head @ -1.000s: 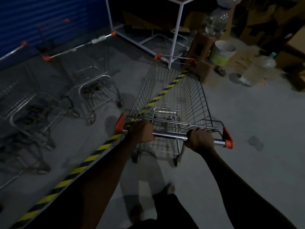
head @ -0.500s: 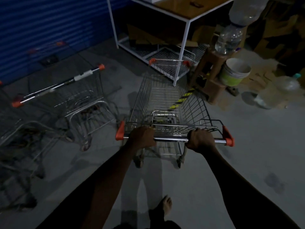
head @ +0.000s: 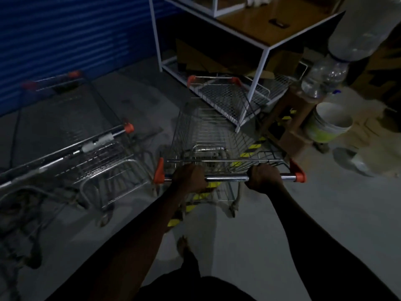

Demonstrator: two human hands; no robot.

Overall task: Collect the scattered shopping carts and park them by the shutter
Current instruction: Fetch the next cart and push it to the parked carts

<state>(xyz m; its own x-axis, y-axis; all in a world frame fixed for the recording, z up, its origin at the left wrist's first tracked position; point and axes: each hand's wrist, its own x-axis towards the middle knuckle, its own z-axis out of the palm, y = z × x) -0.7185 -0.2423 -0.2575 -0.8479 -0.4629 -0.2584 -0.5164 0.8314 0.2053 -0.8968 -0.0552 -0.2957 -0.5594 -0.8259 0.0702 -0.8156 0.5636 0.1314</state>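
Note:
A wire shopping cart (head: 211,127) with orange corner caps stands right in front of me. My left hand (head: 191,178) grips the left part of its chrome handle bar (head: 227,178). My right hand (head: 263,177) grips the right part of the same bar. The blue shutter (head: 71,38) fills the upper left. Parked carts (head: 86,153) stand nested at the left, their handles toward me, between my cart and the shutter.
A white-framed table (head: 263,61) with a wire lower shelf stands just ahead of the cart's nose. To the right are a brown stool (head: 288,127), a white bucket (head: 328,122) and large water bottles (head: 325,77). Yellow-black floor tape (head: 249,152) runs under the cart.
The cart has rolled forward and swung left, closer to the table and the shutter. The parked carts appear nearer on the left. Both hands kept their grip on the handle.

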